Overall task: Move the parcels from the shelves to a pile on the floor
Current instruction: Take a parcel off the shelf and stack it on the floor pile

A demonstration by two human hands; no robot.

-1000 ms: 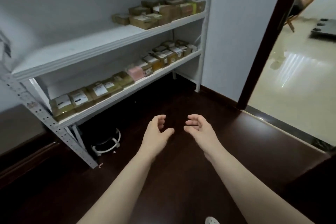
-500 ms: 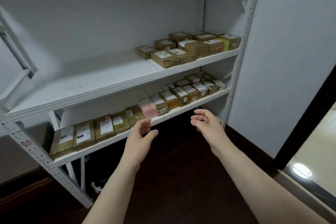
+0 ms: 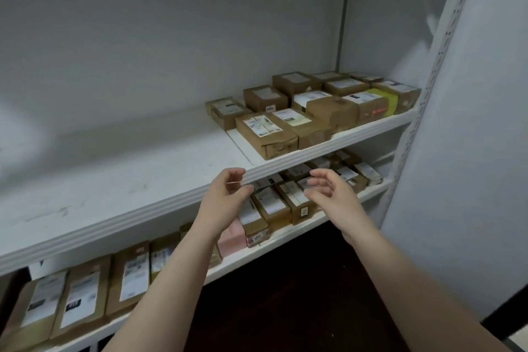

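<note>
Hovering empty and half-curled, left hand [image 3: 225,198] and right hand [image 3: 335,198] sit below the upper-shelf parcels [image 3: 267,134].

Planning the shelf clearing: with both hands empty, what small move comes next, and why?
Probably reach the left hand and right hand to the brown cardboard parcel at the front of the white middle shelf: it lies nearest; both hold nothing.

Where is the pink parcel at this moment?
Head view, near centre: the pink parcel sits on the lower shelf, just below the left hand and partly hidden by its wrist, with a brown labelled parcel beside it on the right.
</note>
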